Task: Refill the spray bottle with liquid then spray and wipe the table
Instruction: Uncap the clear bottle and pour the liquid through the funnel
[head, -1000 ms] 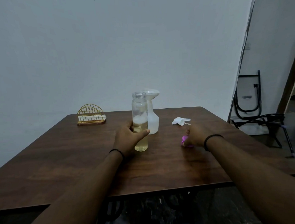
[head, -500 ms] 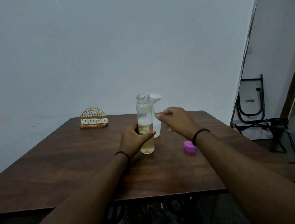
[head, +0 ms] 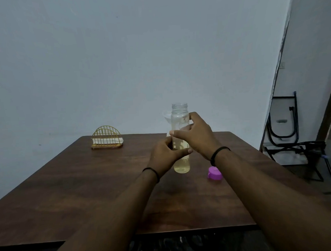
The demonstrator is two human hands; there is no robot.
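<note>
L hand (head: 166, 155) wraps the clear bottle (head: 182, 162) low on its body, thumb across the front. R hand (head: 194, 136) grips it higher up, fingers curled round the upper half. Both clamped on the same bottle, which stands upright on the table (head: 87, 185), yellowish liquid w/ cap off; purple cap (head: 214, 173) lies just beside it to the right. White funnel (head: 167, 115) peeks out right behind, presumably seated in the spray bottle, which is hidden. For the pour: lift w/ one hand taking over, tilt slowly, mouth over funnel centre, avoid sloshing. Gold wire rack (head: 106, 137) sits far left.
</note>
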